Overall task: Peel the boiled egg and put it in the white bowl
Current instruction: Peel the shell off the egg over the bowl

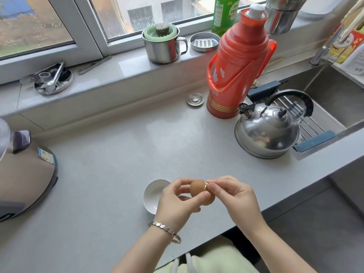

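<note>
A brown boiled egg (198, 188) is held above the grey counter near its front edge. My left hand (175, 201) grips it from below and the left, fingers curled round it. My right hand (234, 196) pinches a cracked bit of shell (206, 185) at the egg's upper right side. Most of the shell still covers the egg. The small white bowl (152, 194) stands on the counter just left of the egg, partly behind my left hand; what shows of its inside holds nothing.
A steel kettle (267, 133) and a red thermos (238, 69) stand at the right, beside the sink (334, 99). A rice cooker (23, 170) sits at the left edge. A steel mug (163, 46), a grater dish (204, 41) and a green bottle (225, 14) line the windowsill.
</note>
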`<state>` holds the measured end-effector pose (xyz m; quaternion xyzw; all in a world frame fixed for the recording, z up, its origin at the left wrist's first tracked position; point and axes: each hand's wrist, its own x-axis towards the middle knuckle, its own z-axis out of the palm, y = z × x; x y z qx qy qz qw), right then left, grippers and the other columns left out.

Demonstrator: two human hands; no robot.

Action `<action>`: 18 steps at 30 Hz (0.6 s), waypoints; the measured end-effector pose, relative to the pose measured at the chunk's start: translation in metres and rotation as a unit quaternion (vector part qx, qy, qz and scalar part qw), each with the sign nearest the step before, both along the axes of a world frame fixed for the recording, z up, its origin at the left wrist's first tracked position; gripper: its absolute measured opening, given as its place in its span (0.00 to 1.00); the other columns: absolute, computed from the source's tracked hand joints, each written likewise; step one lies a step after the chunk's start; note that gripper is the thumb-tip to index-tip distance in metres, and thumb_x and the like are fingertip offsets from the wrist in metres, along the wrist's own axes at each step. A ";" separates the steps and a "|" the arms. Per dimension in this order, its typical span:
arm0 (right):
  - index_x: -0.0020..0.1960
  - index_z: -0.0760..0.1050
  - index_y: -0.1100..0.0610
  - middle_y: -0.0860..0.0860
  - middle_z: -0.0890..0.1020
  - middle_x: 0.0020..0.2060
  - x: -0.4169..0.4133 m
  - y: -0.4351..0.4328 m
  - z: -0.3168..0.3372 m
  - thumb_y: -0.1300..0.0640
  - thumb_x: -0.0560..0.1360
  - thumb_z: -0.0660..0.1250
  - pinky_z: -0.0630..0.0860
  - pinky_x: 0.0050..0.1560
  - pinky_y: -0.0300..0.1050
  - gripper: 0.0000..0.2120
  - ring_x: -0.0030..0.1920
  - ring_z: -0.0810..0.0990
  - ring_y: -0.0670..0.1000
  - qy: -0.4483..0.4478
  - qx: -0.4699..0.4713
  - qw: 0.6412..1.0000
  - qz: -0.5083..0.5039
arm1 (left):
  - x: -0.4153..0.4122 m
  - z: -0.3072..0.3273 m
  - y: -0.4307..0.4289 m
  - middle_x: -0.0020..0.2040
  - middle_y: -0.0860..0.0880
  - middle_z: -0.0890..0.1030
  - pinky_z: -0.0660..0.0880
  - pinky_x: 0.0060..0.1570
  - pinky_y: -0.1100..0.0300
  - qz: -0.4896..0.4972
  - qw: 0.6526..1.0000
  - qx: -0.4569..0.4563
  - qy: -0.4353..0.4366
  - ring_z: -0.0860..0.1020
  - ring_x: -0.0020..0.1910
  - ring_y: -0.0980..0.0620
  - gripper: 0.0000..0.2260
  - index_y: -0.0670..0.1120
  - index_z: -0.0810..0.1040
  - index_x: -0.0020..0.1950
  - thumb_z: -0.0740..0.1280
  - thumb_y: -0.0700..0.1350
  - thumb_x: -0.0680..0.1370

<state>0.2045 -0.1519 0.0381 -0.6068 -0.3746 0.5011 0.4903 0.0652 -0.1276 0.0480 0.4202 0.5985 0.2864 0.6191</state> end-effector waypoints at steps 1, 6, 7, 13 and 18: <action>0.35 0.84 0.51 0.50 0.83 0.35 -0.001 -0.001 0.001 0.64 0.68 0.70 0.77 0.43 0.39 0.09 0.40 0.82 0.48 0.006 -0.002 1.000 -0.001 | 0.000 0.001 -0.001 0.40 0.50 0.82 0.81 0.37 0.54 0.003 1.000 -0.001 -0.005 0.82 0.33 0.54 0.12 0.48 0.79 0.43 0.77 0.40 0.64; 0.38 0.83 0.56 0.51 0.84 0.36 -0.003 -0.001 0.006 0.60 0.71 0.68 0.73 0.38 0.31 0.06 0.37 0.81 0.42 -0.007 -0.017 1.000 -0.001 | 0.001 0.002 -0.004 0.42 0.49 0.82 0.81 0.34 0.58 0.014 1.000 -0.008 -0.017 0.82 0.33 0.55 0.10 0.47 0.78 0.44 0.75 0.40 0.66; 0.38 0.82 0.55 0.52 0.84 0.36 -0.002 -0.001 0.006 0.60 0.72 0.68 0.75 0.38 0.32 0.06 0.37 0.81 0.44 -0.024 -0.018 1.000 0.000 | 0.000 0.003 -0.005 0.42 0.48 0.82 0.80 0.33 0.58 0.019 1.000 -0.010 -0.022 0.83 0.33 0.54 0.10 0.47 0.78 0.44 0.75 0.40 0.66; 0.43 0.82 0.49 0.40 0.82 0.44 0.002 -0.011 0.022 0.58 0.71 0.70 0.74 0.44 0.29 0.05 0.45 0.80 0.41 -0.200 0.089 0.974 0.055 | -0.002 0.011 -0.006 0.44 0.43 0.82 0.80 0.32 0.58 0.042 0.997 0.009 -0.061 0.83 0.33 0.49 0.15 0.44 0.76 0.45 0.75 0.44 0.62; 0.48 0.82 0.54 0.39 0.80 0.43 0.003 -0.015 0.028 0.49 0.69 0.66 0.72 0.45 0.26 0.13 0.44 0.77 0.34 -0.316 0.172 0.929 0.087 | -0.002 0.016 -0.009 0.42 0.43 0.80 0.80 0.32 0.57 0.061 0.995 0.036 -0.070 0.84 0.34 0.48 0.23 0.43 0.73 0.43 0.75 0.50 0.54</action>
